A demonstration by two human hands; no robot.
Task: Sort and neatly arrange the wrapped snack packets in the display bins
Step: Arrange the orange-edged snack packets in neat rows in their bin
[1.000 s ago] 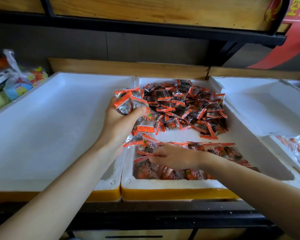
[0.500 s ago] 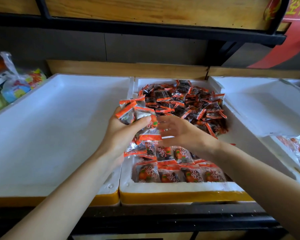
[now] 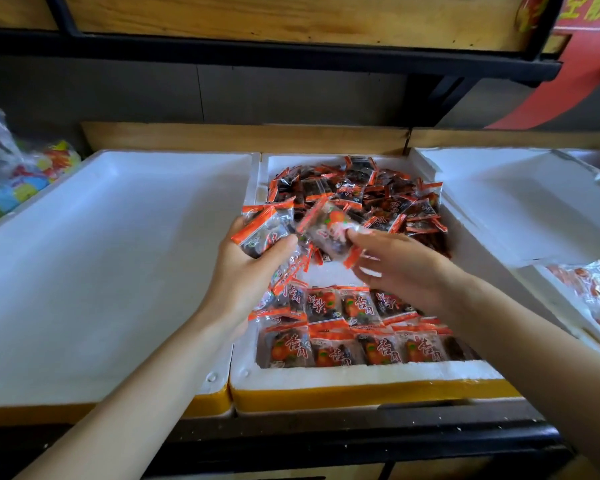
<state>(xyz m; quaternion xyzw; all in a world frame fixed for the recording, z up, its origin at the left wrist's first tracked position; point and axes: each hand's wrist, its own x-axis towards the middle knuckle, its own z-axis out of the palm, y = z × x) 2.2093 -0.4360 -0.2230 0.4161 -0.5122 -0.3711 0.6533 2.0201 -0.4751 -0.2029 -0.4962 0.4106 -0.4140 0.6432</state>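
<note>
We clutch a bunch of orange-edged clear snack packets (image 3: 264, 230) in our left grip (image 3: 246, 271) over the middle white foam bin (image 3: 361, 375); our right grip (image 3: 402, 271) pinches one packet (image 3: 329, 230). Neat rows (image 3: 354, 341) line the bin's front edge and a loose heap (image 3: 371, 192) fills its back, under a wooden shelf (image 3: 257, 12)

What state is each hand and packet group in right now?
Left hand, grips a bunch of packets over the middle bin.
Right hand, pinches a single packet, held up.
Loose pile, jumbled at the bin's back.
Front rows, lying flat and aligned.
</note>
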